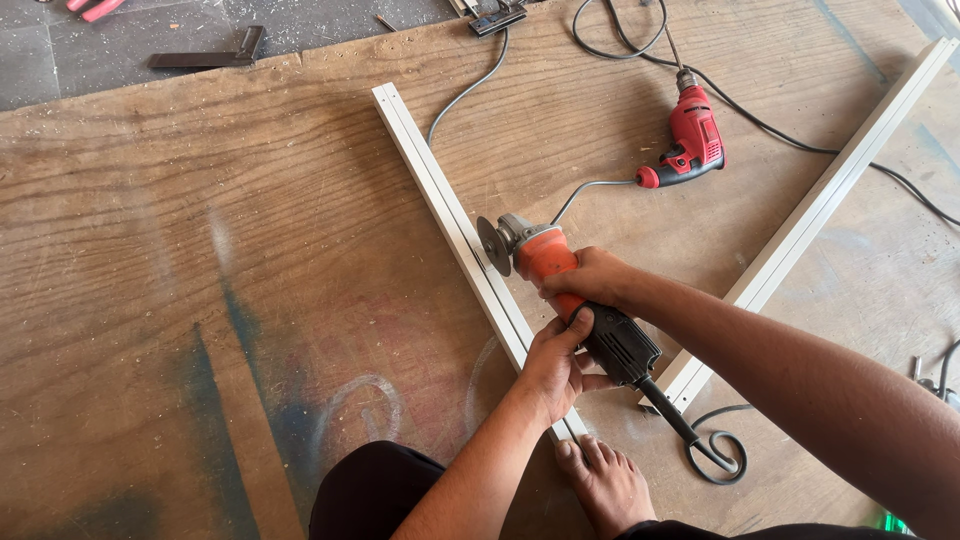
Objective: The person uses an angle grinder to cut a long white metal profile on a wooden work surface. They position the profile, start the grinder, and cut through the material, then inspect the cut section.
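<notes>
Both my hands are closed on the orange angle grinder: my right hand wraps the orange body, my left hand grips the black rear handle. Its disc touches the white metal bar lying on the plywood surface. My bare foot rests on the bar's near end. A red drill lies well apart, beyond.

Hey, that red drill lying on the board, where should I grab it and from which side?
Probably take the red drill by its handle, the lower part ending toward the angle grinder, coming from above and from that side. It lies flat on the wooden board, chuck pointing away, its cord running off from the handle end, so avoid that.
</notes>
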